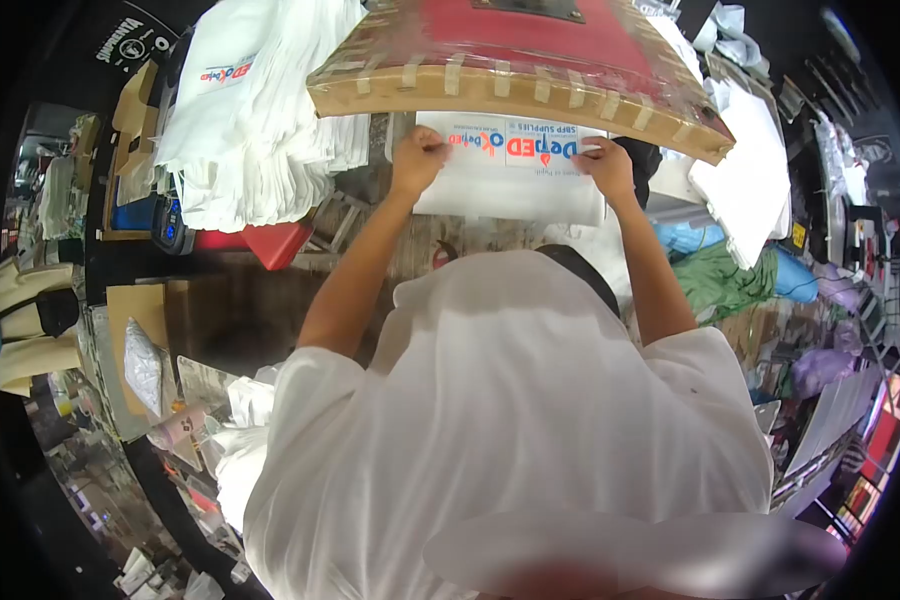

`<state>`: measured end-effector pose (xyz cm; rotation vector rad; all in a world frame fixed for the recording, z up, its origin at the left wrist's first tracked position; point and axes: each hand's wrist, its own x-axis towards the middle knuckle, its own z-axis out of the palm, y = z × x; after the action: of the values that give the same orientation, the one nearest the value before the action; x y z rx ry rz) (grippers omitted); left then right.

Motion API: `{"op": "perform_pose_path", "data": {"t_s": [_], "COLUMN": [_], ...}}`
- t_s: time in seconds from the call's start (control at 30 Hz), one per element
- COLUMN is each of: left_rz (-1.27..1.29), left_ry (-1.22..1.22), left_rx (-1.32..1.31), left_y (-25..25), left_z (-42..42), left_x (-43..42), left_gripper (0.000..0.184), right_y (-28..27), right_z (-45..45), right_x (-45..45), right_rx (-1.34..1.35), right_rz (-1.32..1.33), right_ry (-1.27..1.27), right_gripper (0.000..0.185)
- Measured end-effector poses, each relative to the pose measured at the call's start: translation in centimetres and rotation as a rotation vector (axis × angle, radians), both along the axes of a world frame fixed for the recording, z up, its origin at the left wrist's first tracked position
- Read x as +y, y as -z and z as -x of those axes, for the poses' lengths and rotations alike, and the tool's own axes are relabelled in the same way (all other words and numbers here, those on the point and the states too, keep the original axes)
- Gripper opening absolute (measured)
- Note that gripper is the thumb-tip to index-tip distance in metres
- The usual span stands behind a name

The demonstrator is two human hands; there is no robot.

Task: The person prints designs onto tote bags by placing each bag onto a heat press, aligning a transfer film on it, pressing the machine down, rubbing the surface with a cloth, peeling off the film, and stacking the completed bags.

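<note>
A white printed bag or sheet with blue and red lettering lies flat on a board under a raised frame. My left hand is closed in a pinch at its left edge, beside the print. At the right edge my right hand has its fingers bent and pinched on the sheet too. Just above both hands, the tilted wooden screen-printing frame, taped along its edge with a red screen, hides the sheet's far part.
A tall stack of printed white bags stands at the left, with a red object below it. More white sheets lie at the right, near green cloth. Cardboard leans at the lower left.
</note>
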<state>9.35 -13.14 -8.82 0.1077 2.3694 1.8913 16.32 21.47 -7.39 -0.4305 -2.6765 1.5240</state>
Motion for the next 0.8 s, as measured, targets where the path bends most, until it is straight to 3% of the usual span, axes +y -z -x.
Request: {"op": "perform_pose_path", "data": {"t_s": [0.1,0.13,0.17,0.23,0.3,0.37,0.43,0.63,0.8], "left_rz": [0.190,0.452,0.450,0.676,0.543,0.581,0.687,0.841,0.833], "left_ry": [-0.010,-0.017,-0.012,-0.129,-0.091,0.266,0.351,0.316,0.303], "left_rx": [0.175,0.274,0.286,0.569,0.632,0.737,0.734,0.664,0.632], "left_y": [-0.7,-1.7,-2.6,-3.5,-1.8,-0.6,-1.2,-0.2,0.0], "left_z": [5.4,6.6,6.8,5.8,3.6,1.2,-1.7,-3.1,-2.8], "left_x": [1.6,2.0,2.7,4.7,7.3,8.6,10.0,10.3,9.5], "left_gripper": [0.016,0.035,0.035,0.038,0.039,0.047,0.054,0.077,0.084], "right_y": [-0.2,0.0,0.3,1.3,2.2,1.4,2.0,1.8,1.3], "right_z": [4.5,5.8,7.1,7.9,9.7,9.8,9.4,9.6,9.3], "right_x": [-0.3,-0.4,-0.4,-0.5,-0.5,-1.1,-0.9,-0.8,-1.7], "right_rx": [0.117,0.238,0.358,0.420,0.576,0.646,0.386,0.196,0.103], "right_rz": [-0.119,-0.273,-0.426,-0.485,-0.570,-0.577,-0.494,-0.367,-0.361], "right_ry": [0.075,0.032,-0.007,-0.002,0.023,0.054,0.029,0.082,0.164], "right_gripper": [0.039,0.036,0.033,0.031,0.031,0.030,0.029,0.027,0.027]}}
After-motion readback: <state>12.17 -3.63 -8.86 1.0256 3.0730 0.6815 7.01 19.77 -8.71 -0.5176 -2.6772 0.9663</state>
